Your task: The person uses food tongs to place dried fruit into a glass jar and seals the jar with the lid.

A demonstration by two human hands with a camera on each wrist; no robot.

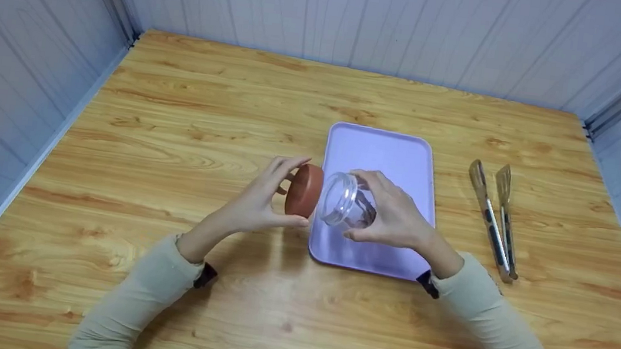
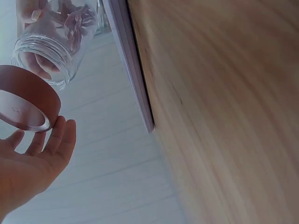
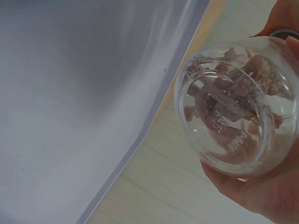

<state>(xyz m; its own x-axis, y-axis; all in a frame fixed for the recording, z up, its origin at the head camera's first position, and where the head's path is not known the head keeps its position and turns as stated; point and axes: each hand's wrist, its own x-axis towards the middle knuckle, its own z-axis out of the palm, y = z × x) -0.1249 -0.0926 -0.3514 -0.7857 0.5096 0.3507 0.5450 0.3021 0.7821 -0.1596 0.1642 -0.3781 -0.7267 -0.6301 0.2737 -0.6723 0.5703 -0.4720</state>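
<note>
A reddish-brown round lid [image 1: 305, 190] is gripped by my left hand [image 1: 259, 204], thumb below and fingers above in the head view. Facing it is the mouth of a clear jar [image 1: 339, 199], tilted on its side in my right hand [image 1: 398, 212]. The lid is off the jar, with a small gap between them. Dark brown dried pieces [image 3: 233, 102] lie inside the jar, seen through its base in the right wrist view. In the left wrist view the threaded jar neck [image 2: 44, 56] shows close to the lid [image 2: 32, 95].
Beneath the jar and right hand lies a purple tray [image 1: 379, 147] on the wooden table [image 1: 204, 126]. Metal tongs [image 1: 493, 226] with dark grips rest to the right of the tray. Panelled walls [image 1: 330, 11] stand at the back and both sides.
</note>
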